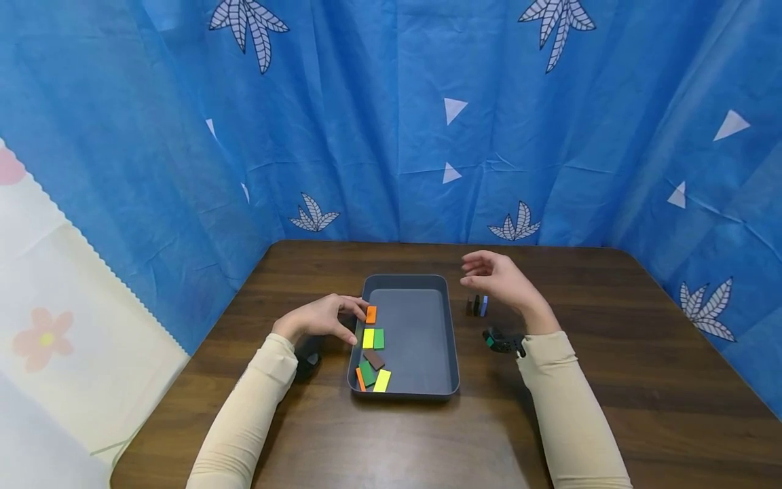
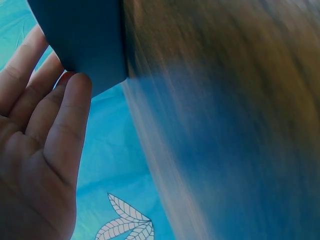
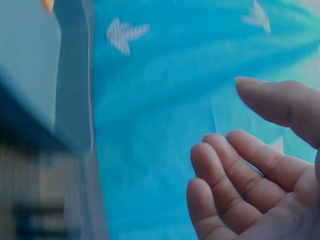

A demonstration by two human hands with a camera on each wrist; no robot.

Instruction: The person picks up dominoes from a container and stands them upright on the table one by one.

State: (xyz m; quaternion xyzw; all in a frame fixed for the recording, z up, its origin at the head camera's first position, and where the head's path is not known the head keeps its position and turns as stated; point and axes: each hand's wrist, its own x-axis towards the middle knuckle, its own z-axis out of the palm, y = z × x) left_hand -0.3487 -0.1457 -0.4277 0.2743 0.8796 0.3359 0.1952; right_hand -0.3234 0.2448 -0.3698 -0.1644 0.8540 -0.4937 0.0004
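My left hand (image 1: 324, 318) hangs over the left rim of a dark grey tray (image 1: 427, 394), thumb and fingers spread apart. Its fingertips are right at an orange block (image 1: 371, 314) by the tray's left wall. In the left wrist view, the fingers of that hand (image 2: 40, 125) overlap the tray's outer wall (image 2: 90, 45). To the right of the tray, my right hand (image 1: 497, 277) is raised with loosely bent fingers and nothing in its grasp. Below it on the table stand a dark brown block (image 1: 469, 307), a black block (image 1: 476, 305) and a blue block (image 1: 484, 306).
Along the tray's left side lie a yellow block (image 1: 368, 338), a green block (image 1: 379, 339), a brown block (image 1: 374, 359) and several more at its lower left corner. Both wrists wear dark devices. Blue curtain (image 1: 397, 136) hangs behind the brown wooden table (image 1: 391, 448).
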